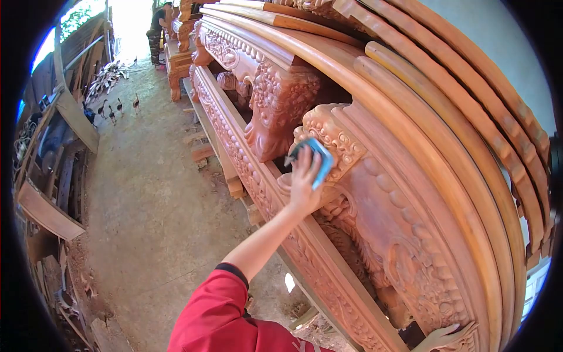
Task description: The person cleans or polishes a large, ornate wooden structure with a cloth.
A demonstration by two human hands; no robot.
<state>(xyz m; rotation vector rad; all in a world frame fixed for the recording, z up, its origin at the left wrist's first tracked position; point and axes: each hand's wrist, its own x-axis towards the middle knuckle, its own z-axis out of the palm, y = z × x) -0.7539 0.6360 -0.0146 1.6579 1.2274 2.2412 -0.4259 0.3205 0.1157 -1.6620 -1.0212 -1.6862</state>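
Observation:
My left hand reaches out from a red sleeve and grips a flat blue-and-dark pad, blurred by motion. The pad is against or just over a carved corner block of a large reddish-brown wooden furniture piece; whether it touches cannot be seen. Low on the right, my right hand lies with fingers stretched out along the carved wood. Nothing shows in that hand, and part of it is cut off by the frame. A carved leg stands just beyond the pad.
Long curved wooden rails are stacked along the right. A carved lower rail runs beside a concrete floor. Scrap boards line the left. Several birds stand farther off, and another person is near the back.

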